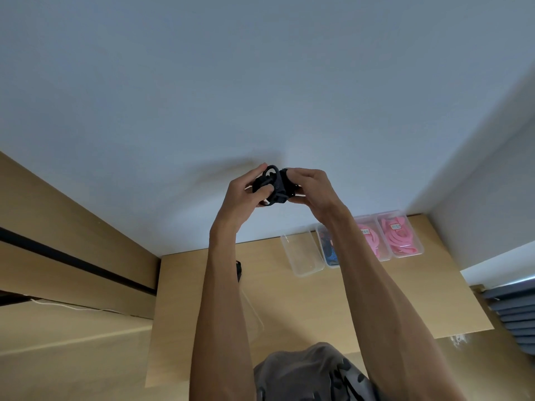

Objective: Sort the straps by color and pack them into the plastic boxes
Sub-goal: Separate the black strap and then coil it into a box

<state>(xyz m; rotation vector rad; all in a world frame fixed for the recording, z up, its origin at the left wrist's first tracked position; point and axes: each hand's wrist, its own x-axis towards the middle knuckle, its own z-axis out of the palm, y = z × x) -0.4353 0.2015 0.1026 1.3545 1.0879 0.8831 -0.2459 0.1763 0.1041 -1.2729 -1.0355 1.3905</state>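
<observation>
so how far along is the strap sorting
Two boxes on the right already hold pink straps, and one beside them holds blue ones. In hand: the left hand and right hand both grip a bundle of black straps, held up above the table. Left: the empty clear box has nothing in it yet.

Black straps (pixel 273 185), pink straps (pixel 398 237) in clear boxes (pixel 301 253), tan wooden table (pixel 318 299), pale wall (pixel 231 82).
</observation>
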